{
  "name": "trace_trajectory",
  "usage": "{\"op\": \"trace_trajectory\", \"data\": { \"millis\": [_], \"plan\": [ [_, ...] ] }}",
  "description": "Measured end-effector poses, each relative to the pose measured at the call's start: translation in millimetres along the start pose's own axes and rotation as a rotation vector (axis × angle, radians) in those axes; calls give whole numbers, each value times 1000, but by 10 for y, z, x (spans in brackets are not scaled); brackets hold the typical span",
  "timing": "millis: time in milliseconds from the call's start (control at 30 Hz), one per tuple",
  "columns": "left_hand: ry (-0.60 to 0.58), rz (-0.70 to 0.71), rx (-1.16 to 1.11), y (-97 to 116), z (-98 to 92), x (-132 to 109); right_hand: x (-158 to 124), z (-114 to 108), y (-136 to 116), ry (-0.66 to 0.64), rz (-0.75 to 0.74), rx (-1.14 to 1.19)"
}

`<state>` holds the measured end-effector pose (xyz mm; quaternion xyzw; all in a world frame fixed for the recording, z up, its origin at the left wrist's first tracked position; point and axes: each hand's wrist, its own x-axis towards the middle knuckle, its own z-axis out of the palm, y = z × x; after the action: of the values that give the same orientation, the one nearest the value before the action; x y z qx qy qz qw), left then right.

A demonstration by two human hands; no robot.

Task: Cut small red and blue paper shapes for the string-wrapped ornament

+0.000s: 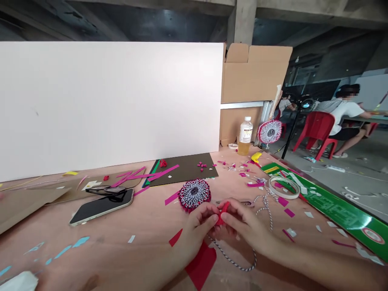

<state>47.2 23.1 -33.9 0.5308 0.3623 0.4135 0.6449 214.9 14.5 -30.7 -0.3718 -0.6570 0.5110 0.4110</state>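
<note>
Concrete beams (242, 22) run overhead in a bare, unfinished room, and a tall white board (109, 105) stands along the far edge of the desk (121, 230), a pinkish plywood top littered with paper scraps. Just right of the board, a cardboard box (257, 72) rises behind a plastic bottle (245, 136) of yellow liquid, and a round red-and-white corded disc (269, 131) hangs close by. Beyond the desk's right edge, on a grey concrete floor (357, 178), a co-worker (342, 117) sits on a red plastic chair (317, 129).

Both hands work near the middle of the near edge, close together. The left hand (197, 226) and right hand (242, 220) each pinch narrowly on a small red paper piece (222, 214), its exact shape mostly hidden by the fingers. A black-and-white twisted cord (239, 260) loops below them, and a larger red paper sheet (200, 264) lies under the left wrist.

Just beyond the hands sits a second corded disc (194, 195) — black, white and red — beside a dark board (184, 169) with magenta strips (145, 176) across its left end. A smartphone (101, 206) and glasses (106, 190) lie toward the left; a tape roll (284, 187) rests on a green strip (330, 206) along the right edge.
</note>
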Motion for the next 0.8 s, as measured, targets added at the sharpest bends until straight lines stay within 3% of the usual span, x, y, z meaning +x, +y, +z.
{"op": "trace_trajectory", "data": {
  "millis": [167,333,667,800],
  "plan": [
    [23,33,63,-4,40,-55,105,-30,9,27,-34,4],
    [125,109,84,4,26,-31,227,9,18,2,-91,7],
    [91,-4,-55,60,-52,20,240,-48,90,-76,-106,80],
    [148,-44,-110,63,-52,47,212,-72,87,-62,-124,77]
  ]
}}
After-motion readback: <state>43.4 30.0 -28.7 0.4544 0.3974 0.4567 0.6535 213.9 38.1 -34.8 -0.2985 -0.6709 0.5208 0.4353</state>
